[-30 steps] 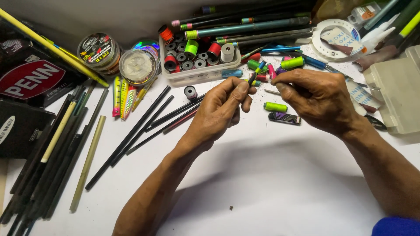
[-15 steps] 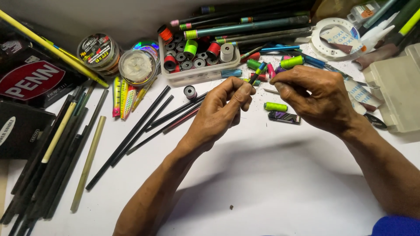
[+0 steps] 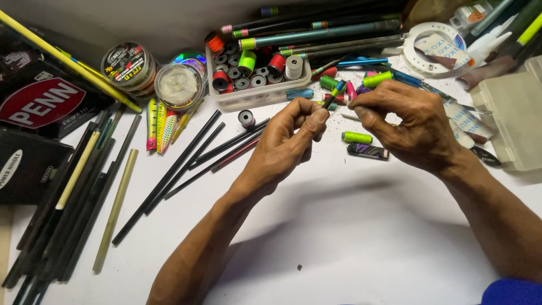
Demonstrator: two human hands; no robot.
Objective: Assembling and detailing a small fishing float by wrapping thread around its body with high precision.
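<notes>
A: What do the two hands hold?

B: The left hand point(image 3: 285, 141) pinches a thin dark rod piece point(image 3: 333, 96) with a blue and green wrapped tip, fingers closed narrowly on its lower end. The right hand point(image 3: 409, 127) has its fingers curled together beside the tip. Whether they touch the rod or grip something fine cannot be told. The rod sits tilted above the desk point(image 3: 350, 248), between the two hands.

A: Where is there open room?

B: The near half of the white desk, below and between the forearms, is bare surface. The far and side edges are crowded. Dark rod blanks point(image 3: 68, 186) lie in a fan along the left side, more black blanks point(image 3: 186, 164) run diagonally toward the left wrist, and long rods point(image 3: 316, 34) lie across the back edge.

A: Which containers appear, and what is in them?

B: A clear rectangular tray point(image 3: 257, 99) just beyond the left hand holds upright thread spools point(image 3: 247, 61) in black, red, green and grey. Left of it stand two round line spools point(image 3: 152, 73), touching. A pale plastic box point(image 3: 508, 121) lies at the right edge, contents not visible.

A: What lies loose near the hands?

B: A green thread spool point(image 3: 357, 137) and a dark lighter point(image 3: 368, 151) lie below the right hand; one black bobbin point(image 3: 246, 118) lies beside the tray. Bright fishing lures point(image 3: 161, 127) rest below the round line spools.
</notes>
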